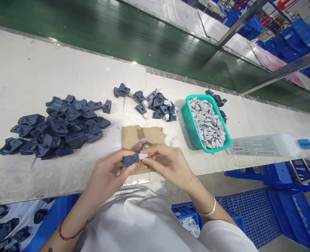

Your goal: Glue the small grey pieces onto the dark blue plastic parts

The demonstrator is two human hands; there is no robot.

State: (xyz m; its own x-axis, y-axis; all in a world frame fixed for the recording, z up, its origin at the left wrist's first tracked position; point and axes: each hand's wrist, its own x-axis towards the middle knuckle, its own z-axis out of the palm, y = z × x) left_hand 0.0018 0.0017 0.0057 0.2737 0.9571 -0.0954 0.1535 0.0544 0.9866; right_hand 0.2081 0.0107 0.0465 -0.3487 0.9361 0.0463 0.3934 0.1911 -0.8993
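My left hand (115, 169) pinches a dark blue-grey plastic part (131, 160) with a recessed face, held just over the front of the table. From the other side, my right hand (168, 161) grips a small light-grey piece (142, 156) between thumb and fingertips, its end meeting the dark part. Whether the two are joined I cannot tell. Beneath the hands lies a stained piece of brown cardboard (128, 137), and a small round dish (146, 145) on it is partly hidden by the right fingers.
A heap of dark parts (63, 122) lies left; a smaller group with pale pieces attached (160, 105) lies ahead. The green basket (188, 120) holds many grey pieces. A white bottle (265, 145) with blue tip lies right. Beyond the table runs a green conveyor belt (92, 31).
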